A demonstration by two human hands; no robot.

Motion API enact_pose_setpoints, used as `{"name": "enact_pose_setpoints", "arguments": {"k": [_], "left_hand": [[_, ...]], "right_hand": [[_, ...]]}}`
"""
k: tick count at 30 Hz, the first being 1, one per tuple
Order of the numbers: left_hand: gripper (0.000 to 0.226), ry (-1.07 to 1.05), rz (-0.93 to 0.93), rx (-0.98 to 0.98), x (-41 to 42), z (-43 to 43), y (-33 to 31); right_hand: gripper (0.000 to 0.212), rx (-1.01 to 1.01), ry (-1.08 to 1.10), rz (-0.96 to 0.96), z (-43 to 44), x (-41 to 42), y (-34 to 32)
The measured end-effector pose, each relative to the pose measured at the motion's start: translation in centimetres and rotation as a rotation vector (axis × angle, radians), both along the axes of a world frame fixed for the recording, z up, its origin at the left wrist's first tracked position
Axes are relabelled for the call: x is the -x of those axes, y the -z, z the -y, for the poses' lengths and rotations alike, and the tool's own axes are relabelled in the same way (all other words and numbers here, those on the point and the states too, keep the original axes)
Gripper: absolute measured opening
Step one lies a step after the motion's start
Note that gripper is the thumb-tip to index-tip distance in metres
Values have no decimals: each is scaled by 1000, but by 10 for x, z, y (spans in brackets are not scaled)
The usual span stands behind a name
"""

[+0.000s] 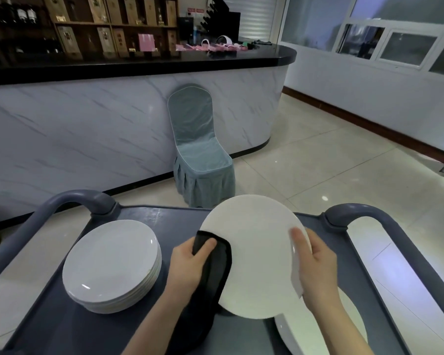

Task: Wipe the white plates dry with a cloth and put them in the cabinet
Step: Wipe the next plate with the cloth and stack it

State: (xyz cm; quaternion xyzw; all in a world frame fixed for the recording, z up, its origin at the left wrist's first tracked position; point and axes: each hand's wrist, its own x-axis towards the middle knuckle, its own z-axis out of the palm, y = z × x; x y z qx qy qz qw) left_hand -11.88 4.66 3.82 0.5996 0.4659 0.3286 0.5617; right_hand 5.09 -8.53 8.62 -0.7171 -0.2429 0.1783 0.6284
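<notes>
The white plate [256, 254] hangs tilted above the cart [164, 216]. The left hand [187, 267] pinches the black cloth [215, 272] onto one rim with its fingers; the right hand [315, 267] curls its fingers round the other. A damp rim could slip (bare skin there) and strike the plate beneath [351, 326].

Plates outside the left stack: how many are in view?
2. The raised plate is gripped by the right hand, the left hand holding a cloth at its rim; the flat plate lies on the cart, lower right. More may hide beneath it.

text: none legible | shelf boxes [67, 38] labels blurred | wall signs [196, 11] blurred
</notes>
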Motion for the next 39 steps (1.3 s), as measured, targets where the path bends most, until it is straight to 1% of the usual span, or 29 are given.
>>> {"name": "enact_pose_setpoints", "arguments": {"k": [2, 4, 7, 8, 9, 10, 11, 13, 16, 17, 18, 19, 21, 22, 24, 26, 29, 31, 33, 34, 35, 36, 37, 39], "left_hand": [[16, 48, 18, -38, 3, -10, -9], [13, 231, -6, -153, 5, -23, -24], [14, 597, -187, -401, -5, -29, -42], [13, 668, -242, -456, -10, -29, -45], [13, 686, -258, -462, -11, -29, -47], [13, 650, -229, -419, -10, -31, -47], [13, 565, -162, -342, -6, -33, -47], [11, 273, 5, -155, 1, -32, -37], [19, -244, 174, 118, -10, -7, -16], [18, -359, 220, 199, -16, 2, -10], [17, -416, 263, 268, -21, 8, -5], [14, -428, 292, 318, -22, 11, -1], [14, -392, 301, 330, -16, 6, 0], [15, -368, 278, 286, -10, 0, 0], [16, -289, 186, 143, 1, -14, -6], [15, -146, 98, -18, 9, -24, -17], [19, 188, -21, -268, 11, -36, -38], [17, 424, -131, -400, 4, -37, -50], [20, 524, -188, -461, 0, -38, -52], [22, 522, -184, -444, 0, -39, -52], [22, 483, -153, -401, 1, -38, -50], [21, 391, -110, -344, 4, -37, -45], [19, 248, -68, -281, 6, -35, -38], [24, -42, 10, -105, 8, -26, -20]], "right_hand": [[22, 20, -104, 72, 2, 0, 0], [24, 36, -260, 186, 1, -3, -4], [22, 160, -544, 383, -12, 7, -4], [20, 198, -597, 429, -16, 11, -4], [18, 205, -605, 445, -19, 12, -5], [19, 183, -579, 432, -20, 10, -8], [21, 138, -520, 398, -19, 4, -10], [24, 18, -306, 275, -18, -2, -10], [30, -155, 112, -39, -26, 21, 7], [29, -182, 211, -138, -29, 33, 15], [25, -193, 267, -207, -31, 43, 22], [20, -191, 268, -246, -31, 49, 28], [11, -153, 150, -273, -27, 45, 35], [8, -114, 69, -279, -24, 37, 35], [8, -43, -75, -241, -20, 16, 28], [8, 22, -241, -89, -21, -3, 13], [6, 150, -510, 225, -29, -15, -10], [13, 210, -608, 362, -36, -9, -18], [19, 252, -637, 464, -40, -2, -19], [21, 233, -617, 469, -40, 0, -17], [22, 194, -578, 429, -38, 0, -15], [21, 144, -507, 358, -36, -2, -12], [22, 92, -401, 265, -35, -3, -8], [33, -17, -173, 12, -33, -1, 2]]}}
